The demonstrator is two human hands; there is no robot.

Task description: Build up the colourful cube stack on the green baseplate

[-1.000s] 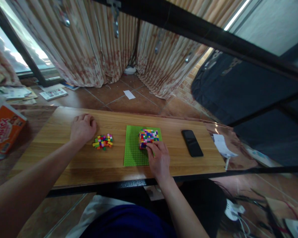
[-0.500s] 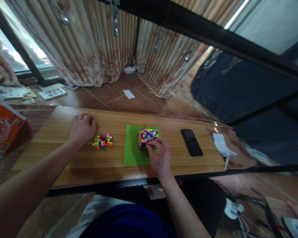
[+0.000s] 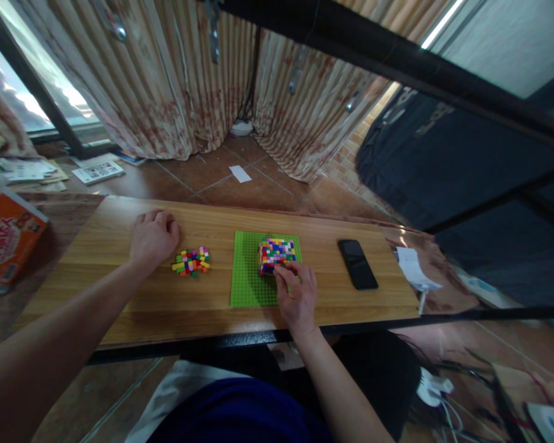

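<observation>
Head camera | right hand (image 3: 298, 296): thumb and forefinger nearly together at near edge of brick block (image 3: 276, 251); held piece indiscernible | left hand (image 3: 153, 236): loosely curled on table (image 3: 133, 314) beside loose bricks (image 3: 192, 262), grip indiscernible | brick block: on green baseplate (image 3: 246, 290) | orange box (image 3: 12, 237): contents hidden

Black phone (image 3: 357, 264), orange box (image 3: 13, 237), patterned curtains (image 3: 166, 92)

The right hand (image 3: 298, 298) hides the near right corner of the brick block (image 3: 276, 249) and part of the green baseplate (image 3: 247, 289); whether its grip pinches a brick is too small to tell. The left hand's (image 3: 153, 237) fingertips are out of sight. Studs in the loose brick pile (image 3: 192, 262) blur together. The left edge crops the orange box (image 3: 9, 240) and left forearm (image 3: 74, 332).
</observation>
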